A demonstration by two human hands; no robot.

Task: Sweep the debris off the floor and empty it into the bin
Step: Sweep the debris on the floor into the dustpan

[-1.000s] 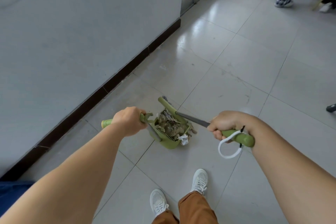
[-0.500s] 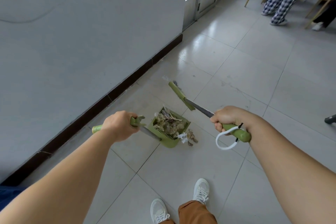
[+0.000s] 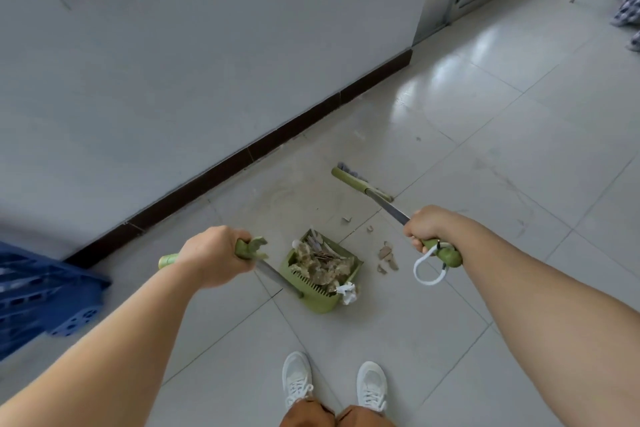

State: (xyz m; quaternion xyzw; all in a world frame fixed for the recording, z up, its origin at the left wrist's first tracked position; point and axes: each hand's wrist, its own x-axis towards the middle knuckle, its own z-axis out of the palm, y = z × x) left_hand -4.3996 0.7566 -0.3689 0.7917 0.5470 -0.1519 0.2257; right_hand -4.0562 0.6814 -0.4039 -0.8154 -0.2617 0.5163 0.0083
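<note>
A green dustpan point(image 3: 317, 291) sits on the tiled floor in front of my feet, heaped with brownish debris and a crumpled white paper at its right corner. My left hand point(image 3: 214, 260) grips the green handle of the dustpan's long metal pole. My right hand point(image 3: 424, 227) grips the green handle of the broom, from which a white loop hangs. The broom head point(image 3: 358, 182) rests on the floor beyond and to the right of the pan. A few brown debris scraps point(image 3: 386, 255) lie on the tiles just right of the pan, with smaller bits further out. No bin is clearly in view.
A grey wall with a dark skirting board point(image 3: 242, 156) runs along the left. A blue perforated plastic object point(image 3: 41, 291) lies at the left edge. A door and chair legs stand at the far top right, where a person's checked trousers point(image 3: 628, 9) show.
The broom head has swung away from the dustpan, out to the far right. Scraps now lie on the floor right of the pan. The view has tilted, bringing the blue object in.
</note>
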